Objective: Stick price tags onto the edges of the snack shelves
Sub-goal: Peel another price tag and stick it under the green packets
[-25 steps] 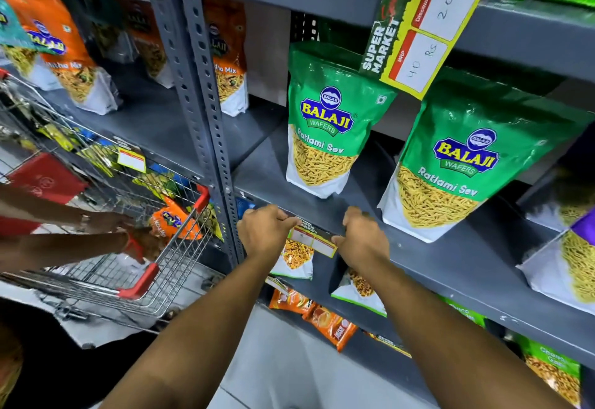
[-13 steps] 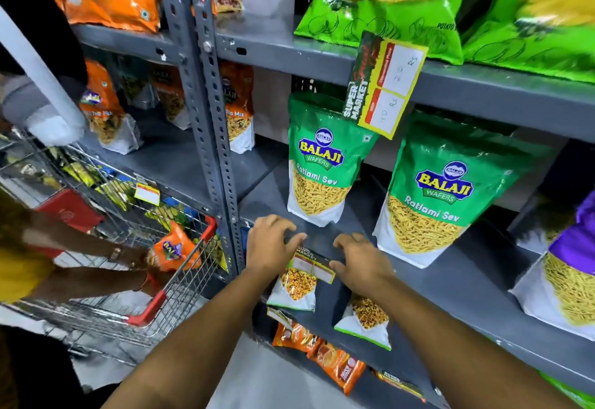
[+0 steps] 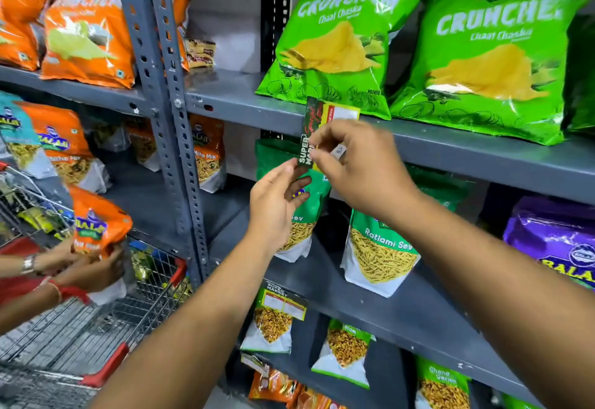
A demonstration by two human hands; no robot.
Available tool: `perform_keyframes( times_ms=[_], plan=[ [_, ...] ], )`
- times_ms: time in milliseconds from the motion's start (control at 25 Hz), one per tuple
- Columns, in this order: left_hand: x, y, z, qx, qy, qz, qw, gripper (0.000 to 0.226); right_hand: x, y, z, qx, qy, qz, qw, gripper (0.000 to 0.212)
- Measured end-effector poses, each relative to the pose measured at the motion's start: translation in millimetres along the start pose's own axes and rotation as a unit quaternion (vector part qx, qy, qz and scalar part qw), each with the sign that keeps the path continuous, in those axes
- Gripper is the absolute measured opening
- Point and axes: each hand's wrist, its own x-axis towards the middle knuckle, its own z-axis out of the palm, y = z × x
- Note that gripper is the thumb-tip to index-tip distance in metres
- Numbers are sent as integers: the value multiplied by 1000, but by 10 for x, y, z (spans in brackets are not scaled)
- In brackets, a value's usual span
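Note:
A yellow and dark "Super Market" price tag hangs from the front edge of the upper grey shelf, below the green Crunchem bags. My right hand pinches the tag's lower part between thumb and fingers. Just below it, my left hand is raised with fingers spread, its fingertips touching the tag's bottom corner. A second price tag sits stuck on the edge of the middle shelf, beneath the Ratlami Sev bags.
Green Crunchem bags stand on the top shelf and Ratlami Sev bags on the middle one. A slotted grey upright divides the bays. At left, another person's hands hold an orange bag over a wire trolley.
Both my hands left the tag on the middle shelf edge and rose to the tag on the upper shelf. The view tilted upward. The other person lifted an orange bag.

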Motion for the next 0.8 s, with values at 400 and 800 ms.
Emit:
perform_keyframes(
  times_ms=[400, 800],
  plan=[
    [-72, 119, 144, -52, -4, -24, 998, 11, 579, -118, -201, -238, -36, -9, 971, 28],
    [-65, 206, 289, -80, -16, -73, 994, 13, 626, -147, -137, -104, -35, 48, 993, 10]
  ],
)
